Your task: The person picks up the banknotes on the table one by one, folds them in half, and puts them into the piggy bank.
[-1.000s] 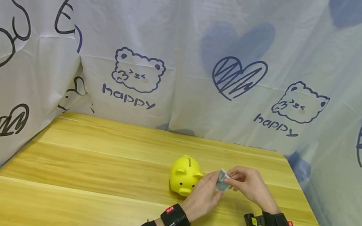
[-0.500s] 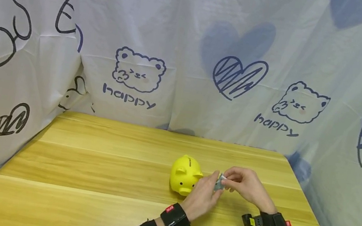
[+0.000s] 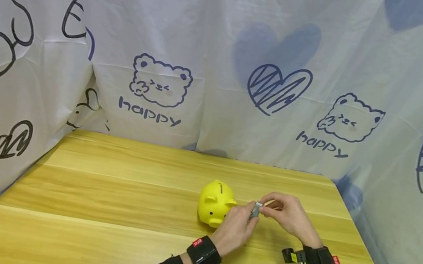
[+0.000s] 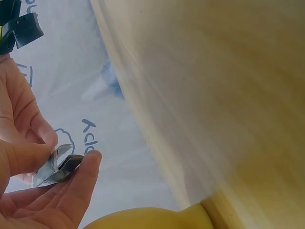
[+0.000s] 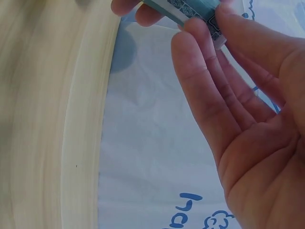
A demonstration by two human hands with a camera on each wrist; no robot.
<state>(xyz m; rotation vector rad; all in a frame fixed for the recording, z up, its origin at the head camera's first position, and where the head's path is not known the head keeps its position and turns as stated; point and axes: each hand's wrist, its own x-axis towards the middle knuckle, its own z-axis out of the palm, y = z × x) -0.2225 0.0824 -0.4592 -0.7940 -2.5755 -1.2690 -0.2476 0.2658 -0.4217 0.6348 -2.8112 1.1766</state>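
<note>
A small folded banknote [image 3: 256, 209], grey-green, is held between both hands above the table. My left hand [image 3: 234, 228] holds one side of it; in the left wrist view the thumb is above the folded note [image 4: 57, 169] and the fingers [image 4: 78, 191] are under it. My right hand [image 3: 289, 214] pinches the other end between thumb and fingertips. Patterned print shows on the note [image 5: 190, 12] in the right wrist view. Just left of the left hand stands a yellow piggy bank [image 3: 214, 204], its slot on top and its snout towards me, partly covered by that hand.
The piggy bank stands on a wooden table [image 3: 101, 197]. White curtains [image 3: 214, 58] with hearts and bears hang behind the table and at both sides. Black straps with cameras [image 3: 204, 256] are worn on both wrists.
The banknote is folded into a smaller, narrower strip than a second ago. Both hands have drawn slightly closer, the right one shifting a little left. The piggy bank stays in place.
</note>
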